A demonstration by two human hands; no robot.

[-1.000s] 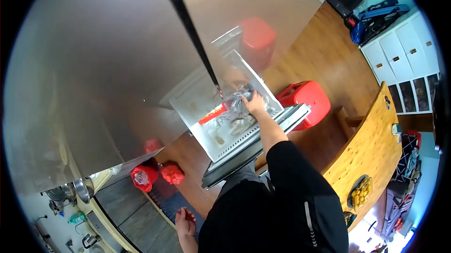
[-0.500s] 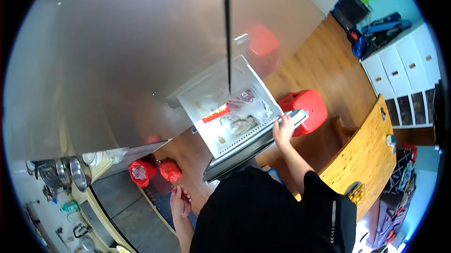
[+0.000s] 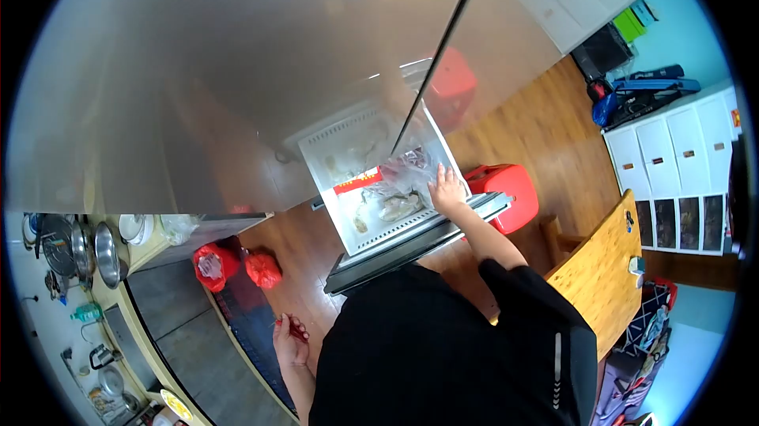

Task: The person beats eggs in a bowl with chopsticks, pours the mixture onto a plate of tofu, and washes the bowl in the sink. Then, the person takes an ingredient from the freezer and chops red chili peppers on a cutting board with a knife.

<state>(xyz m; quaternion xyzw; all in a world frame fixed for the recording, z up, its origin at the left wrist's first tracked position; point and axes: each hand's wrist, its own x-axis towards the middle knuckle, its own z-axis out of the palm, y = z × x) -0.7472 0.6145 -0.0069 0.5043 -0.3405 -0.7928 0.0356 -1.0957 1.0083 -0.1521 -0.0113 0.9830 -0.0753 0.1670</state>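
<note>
A white freezer drawer (image 3: 341, 216) is pulled out below a steel refrigerator front (image 3: 237, 70). Inside it lie clear plastic bags (image 3: 402, 206) of food and a red and white packet (image 3: 358, 181). My right hand (image 3: 448, 190) reaches over the drawer's front edge at its right end, fingers stretched out beside a clear bag (image 3: 415, 169); nothing shows in its grip. My left hand (image 3: 291, 340) is held low at the left, away from the drawer, with fingers curled. Something small and dark red shows at those fingers, too small to name.
A red plastic bin (image 3: 506, 193) stands right of the drawer. Two red bags (image 3: 215, 266) sit on the floor at the left, near a dark mat (image 3: 257, 339) and a kitchen counter (image 3: 150, 339). A wooden table (image 3: 597, 276) is at the right, with white cabinets (image 3: 664, 157) behind it.
My right hand has let go of the drawer's front edge and moved inward over the drawer, its fingers now spread. My left hand stays curled low at the left. The view has turned slightly.
</note>
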